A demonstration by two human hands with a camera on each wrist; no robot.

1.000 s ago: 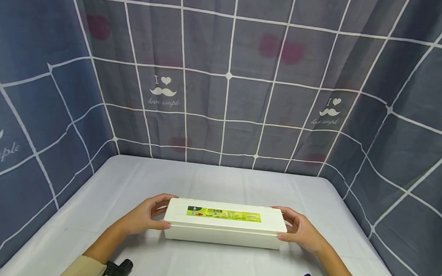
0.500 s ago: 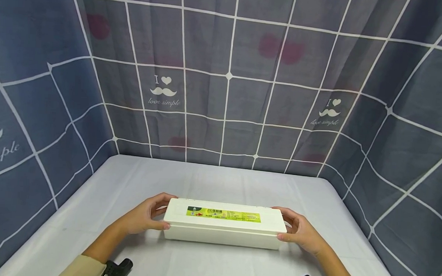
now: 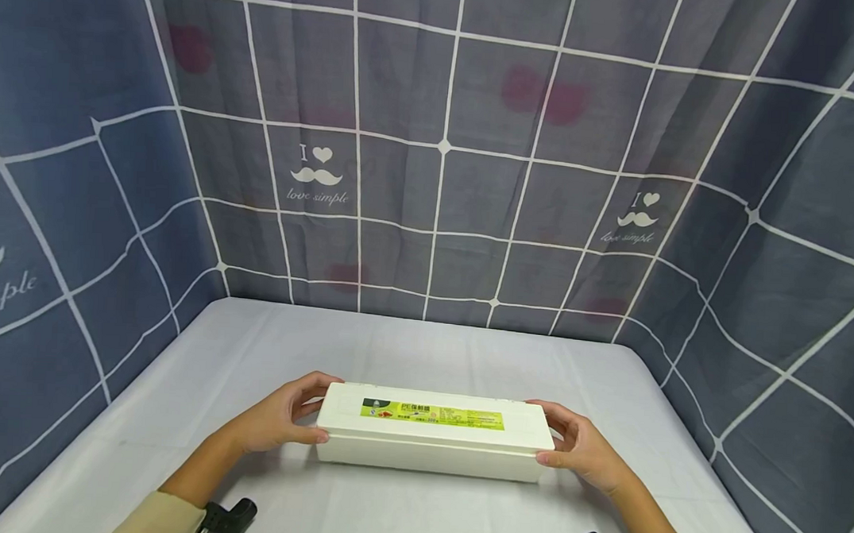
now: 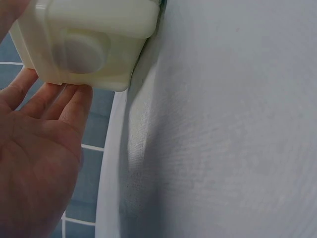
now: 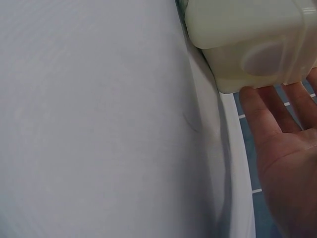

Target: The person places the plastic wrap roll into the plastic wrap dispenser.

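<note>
A long cream-white cling film box [image 3: 429, 457], its lid down, rests on the white table with a green and yellow label on top. At its left end my left hand [image 3: 288, 415] grips it, thumb at the front edge and fingers at the back. My right hand [image 3: 582, 444] holds the right end in the same way. In the left wrist view, the fingertips of the left hand [image 4: 39, 153] touch the end of the box [image 4: 99, 25]. The right wrist view has the right hand's [image 5: 290, 153] fingertips against the other end of the box [image 5: 242, 25]. The inside is hidden.
A white cloth covers the table [image 3: 423, 354]. Blue-grey checked curtains [image 3: 395, 178] stand along the back and both sides. Black straps with dark devices [image 3: 228, 520] sit at both wrists, beside beige sleeves.
</note>
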